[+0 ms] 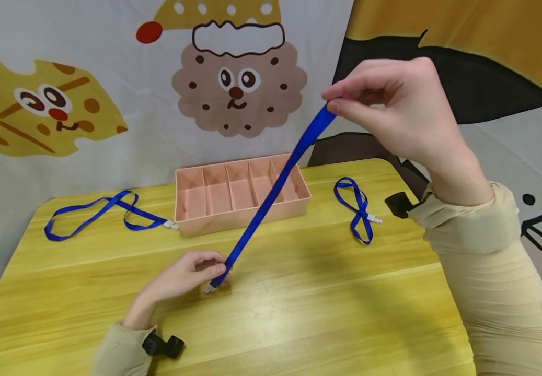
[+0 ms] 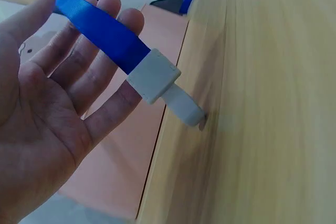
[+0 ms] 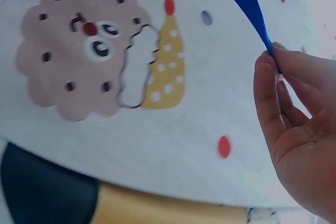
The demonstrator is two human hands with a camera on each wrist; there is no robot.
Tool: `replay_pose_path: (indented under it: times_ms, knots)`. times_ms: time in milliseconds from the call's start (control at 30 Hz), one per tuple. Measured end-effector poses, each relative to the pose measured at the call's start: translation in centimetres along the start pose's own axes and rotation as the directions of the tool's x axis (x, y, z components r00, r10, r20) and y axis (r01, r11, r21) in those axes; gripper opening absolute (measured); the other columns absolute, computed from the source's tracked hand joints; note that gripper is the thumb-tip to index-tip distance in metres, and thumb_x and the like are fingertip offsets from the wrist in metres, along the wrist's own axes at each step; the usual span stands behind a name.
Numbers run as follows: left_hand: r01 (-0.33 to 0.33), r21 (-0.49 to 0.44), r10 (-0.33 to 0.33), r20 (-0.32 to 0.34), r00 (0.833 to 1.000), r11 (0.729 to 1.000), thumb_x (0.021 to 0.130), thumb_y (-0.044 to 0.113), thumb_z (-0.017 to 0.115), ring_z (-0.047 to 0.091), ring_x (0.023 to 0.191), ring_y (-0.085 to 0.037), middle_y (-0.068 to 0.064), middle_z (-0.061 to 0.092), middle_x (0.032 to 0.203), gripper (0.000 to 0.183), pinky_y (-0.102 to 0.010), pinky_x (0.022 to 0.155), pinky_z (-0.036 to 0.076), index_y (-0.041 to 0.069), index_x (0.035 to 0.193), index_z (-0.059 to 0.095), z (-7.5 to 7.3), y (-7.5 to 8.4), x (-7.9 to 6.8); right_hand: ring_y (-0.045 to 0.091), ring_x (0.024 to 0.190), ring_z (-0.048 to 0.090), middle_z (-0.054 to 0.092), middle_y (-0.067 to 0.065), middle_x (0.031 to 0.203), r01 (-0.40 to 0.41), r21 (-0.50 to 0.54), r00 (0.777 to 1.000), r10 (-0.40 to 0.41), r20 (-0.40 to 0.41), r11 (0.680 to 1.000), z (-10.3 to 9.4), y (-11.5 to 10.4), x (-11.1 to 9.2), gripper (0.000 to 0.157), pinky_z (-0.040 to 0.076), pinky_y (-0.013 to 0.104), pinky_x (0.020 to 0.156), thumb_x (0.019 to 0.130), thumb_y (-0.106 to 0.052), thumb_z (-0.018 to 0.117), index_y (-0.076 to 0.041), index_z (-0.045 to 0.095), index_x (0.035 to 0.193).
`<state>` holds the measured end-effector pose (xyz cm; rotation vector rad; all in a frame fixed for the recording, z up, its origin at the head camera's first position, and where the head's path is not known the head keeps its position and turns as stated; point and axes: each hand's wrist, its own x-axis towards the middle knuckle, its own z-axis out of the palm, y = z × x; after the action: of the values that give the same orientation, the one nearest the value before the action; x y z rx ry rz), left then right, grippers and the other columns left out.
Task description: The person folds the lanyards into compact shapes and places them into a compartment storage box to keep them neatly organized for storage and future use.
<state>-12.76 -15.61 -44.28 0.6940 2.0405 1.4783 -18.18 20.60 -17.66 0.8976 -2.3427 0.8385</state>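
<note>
A blue lanyard stretches straight and slanting between the two hands. High on the right, the right hand pinches its upper end between thumb and fingertips, as the right wrist view also shows. Low above the table, the left hand has the strap between its thumb and loosely bent fingers, near the lower end. A pale plastic buckle with a short tab hangs just past those fingers. Two more blue lanyards lie on the table, one on the left and a smaller looped one on the right.
A pink tray divided into several compartments stands at the back of the yellow wood-grain table, behind the stretched strap. A cloth backdrop with cartoon figures hangs behind. Dark wrist devices sit at both cuffs.
</note>
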Motion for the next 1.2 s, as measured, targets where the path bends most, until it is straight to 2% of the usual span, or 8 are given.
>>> replay_pose_path:
  times_ms: [133,267,433,633,867,1033,1100,1200]
  knots:
    - [-0.032,-0.12,0.037,0.041,0.998,0.992,0.112,0.02,0.052,0.076,0.078,-0.017,-0.04,0.069,0.106,0.047,-0.033,0.076,0.065,-0.01,0.147,0.046,0.7,0.3,0.8,0.001,0.082,0.071,0.077,-0.01,0.098,0.095,0.022,0.995,-0.095,0.036,0.995,-0.3,-0.8,1.0,0.015,0.058,0.01,0.078,0.093,-0.001,0.077,-0.004,0.083,0.106]
    - [-0.103,-0.17,0.114,0.055,0.992,0.98,0.112,0.021,0.051,0.077,0.083,-0.015,-0.044,0.066,0.107,0.047,-0.04,0.081,0.066,-0.013,0.145,0.047,1.6,1.2,1.8,0.004,0.082,0.071,0.079,-0.001,0.101,0.089,0.061,0.994,-0.092,0.055,0.994,-0.2,-0.8,1.6,0.016,0.058,0.011,0.078,0.094,0.0,0.076,-0.006,0.083,0.107]
    - [-0.143,-0.193,0.15,0.023,0.988,0.971,0.113,0.021,0.05,0.078,0.091,-0.019,-0.041,0.068,0.108,0.035,-0.044,0.088,0.065,-0.009,0.126,0.059,2.7,3.0,3.2,0.002,0.08,0.07,0.076,-0.011,0.097,0.022,0.071,0.998,-0.027,0.06,0.997,-0.4,-0.4,1.9,0.016,0.057,0.009,0.077,0.094,0.0,0.075,-0.006,0.083,0.107]
    - [-0.189,-0.17,0.179,-0.072,0.981,0.967,0.113,0.025,0.049,0.071,0.074,-0.017,-0.034,0.066,0.092,0.04,-0.038,0.075,0.063,-0.006,0.138,0.057,3.5,4.8,4.6,0.004,0.074,0.068,0.075,-0.018,0.094,0.046,0.093,0.997,-0.052,0.061,0.995,-1.1,-0.4,2.6,0.014,0.056,0.011,0.071,0.094,0.001,0.075,-0.002,0.082,0.105]
    - [-0.308,-0.18,0.278,-0.177,0.944,0.934,0.114,0.03,0.045,0.072,0.077,-0.012,-0.036,0.065,0.095,0.047,-0.033,0.078,0.063,-0.01,0.134,0.059,4.0,7.2,6.2,0.007,0.085,0.076,0.079,-0.015,0.097,0.087,0.124,0.994,-0.095,0.054,0.988,-2.2,-0.6,3.5,0.015,0.06,0.014,0.082,0.092,0.006,0.074,0.001,0.082,0.105]
    - [-0.352,-0.214,0.274,-0.323,0.906,0.911,0.115,0.033,0.042,0.069,0.072,-0.008,-0.008,0.069,0.088,0.049,-0.027,0.073,0.061,-0.01,0.131,0.059,4.2,9.2,7.1,0.006,0.091,0.077,0.079,-0.014,0.101,0.036,0.092,0.997,-0.042,0.062,0.995,-2.9,-0.3,4.0,0.015,0.059,0.012,0.088,0.094,0.004,0.073,0.001,0.081,0.107]
    - [-0.355,-0.206,0.26,-0.379,0.888,0.912,0.115,0.028,0.044,0.064,0.066,-0.006,0.004,0.065,0.082,0.044,-0.024,0.066,0.057,-0.011,0.127,0.06,4.2,9.8,7.3,0.005,0.092,0.077,0.079,-0.016,0.101,-0.01,0.079,0.998,0.005,0.063,0.997,-3.0,-0.1,4.2,0.015,0.058,0.011,0.088,0.095,0.001,0.073,0.001,0.08,0.109]
    - [-0.344,-0.18,0.241,-0.429,0.871,0.922,0.113,0.017,0.046,0.055,0.058,-0.004,0.01,0.06,0.073,0.033,-0.021,0.057,0.049,-0.011,0.12,0.062,4.3,10.6,7.3,0.004,0.09,0.076,0.078,-0.016,0.098,-0.103,0.093,0.994,0.098,0.053,0.99,-3.2,0.1,4.3,0.016,0.057,0.009,0.086,0.096,-0.003,0.074,0.0,0.08,0.11]
